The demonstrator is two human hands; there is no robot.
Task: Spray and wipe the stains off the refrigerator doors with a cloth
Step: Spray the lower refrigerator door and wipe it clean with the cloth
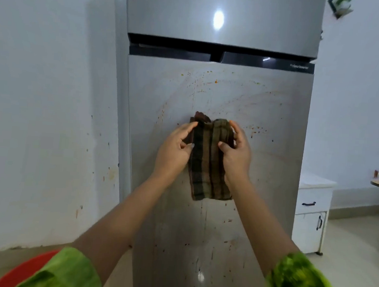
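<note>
Green sleeves (67, 271) nearest, your left hand (174, 149) and right hand (236, 151) each pinch the cloth (207, 167) between them, seemingly refolding mid-wipe; next, press it onto stains (255, 129) just right of your right hand on the door (271, 182).

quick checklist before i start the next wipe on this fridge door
1. Grip on the cloth: ok, the left hand and the right hand both hold it.
2. Cloth touching the lower door: cannot tell.
3. Lower door clean: not ok, orange stains show above, beside and below the cloth.
4. Upper door clean: ok, no marks on the part in view.
5. Spray bottle to hand: cannot tell, none in view.
</note>
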